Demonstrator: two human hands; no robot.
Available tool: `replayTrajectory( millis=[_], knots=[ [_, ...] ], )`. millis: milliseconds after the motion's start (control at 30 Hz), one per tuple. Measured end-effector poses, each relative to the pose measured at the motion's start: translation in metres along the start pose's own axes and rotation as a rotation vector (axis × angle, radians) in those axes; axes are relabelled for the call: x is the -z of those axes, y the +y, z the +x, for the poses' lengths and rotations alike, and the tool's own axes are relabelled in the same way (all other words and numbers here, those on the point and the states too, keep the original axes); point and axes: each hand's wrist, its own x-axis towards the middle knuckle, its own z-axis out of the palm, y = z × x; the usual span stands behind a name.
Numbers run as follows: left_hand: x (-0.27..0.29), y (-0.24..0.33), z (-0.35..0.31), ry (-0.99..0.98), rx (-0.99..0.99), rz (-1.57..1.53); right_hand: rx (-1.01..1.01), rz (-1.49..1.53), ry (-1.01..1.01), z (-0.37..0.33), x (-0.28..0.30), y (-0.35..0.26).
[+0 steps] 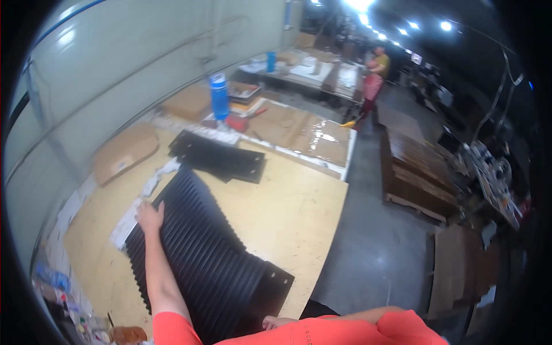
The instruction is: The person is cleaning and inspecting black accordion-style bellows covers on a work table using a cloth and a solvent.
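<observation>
Left hand (150, 218), right hand (278, 322), grips unclear, lie at bellows' (192, 236) edges beside open tabletop (290, 218).

Pleated sheet (198, 241) blk w/ parallel stripes, tabletop (293, 213) pale yel, bottle (219, 102) blue, shirt (345, 330) coral.

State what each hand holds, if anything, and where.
Left hand: on the black ribbed sheet, left edge; right hand: by its near end. Actual grips cannot be told.

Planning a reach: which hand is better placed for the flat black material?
Likely the left hand: it is nearer the flat black material, while the right hand is by the ribbed black sheet's near end.
</observation>
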Motion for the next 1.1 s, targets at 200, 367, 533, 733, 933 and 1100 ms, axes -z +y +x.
replayTrajectory(
  millis=[200,367,533,733,933,1100],
  knots=[
    [0.014,-0.01,-0.011,-0.07,0.078,-0.133,-0.07,0.054,0.014,0.007,0.002,0.002],
    [0.07,-0.016,-0.046,-0.368,-0.027,0.019,0.209,-0.267,0.25,-0.034,-0.008,-0.028],
    [0.091,-0.023,-0.086,-0.388,0.064,0.012,0.424,-0.076,0.535,-0.038,0.006,-0.033],
    [0.107,-0.013,-0.159,-0.303,0.013,-0.026,0.525,-0.034,0.391,-0.04,0.014,-0.036],
    [0.128,-0.013,-0.205,-0.289,0.106,-0.035,0.578,-0.094,0.088,-0.05,0.054,-0.035],
    [0.134,-0.028,-0.234,-0.22,0.238,-0.037,0.481,-0.091,-0.059,-0.057,0.081,-0.064]
  ],
)
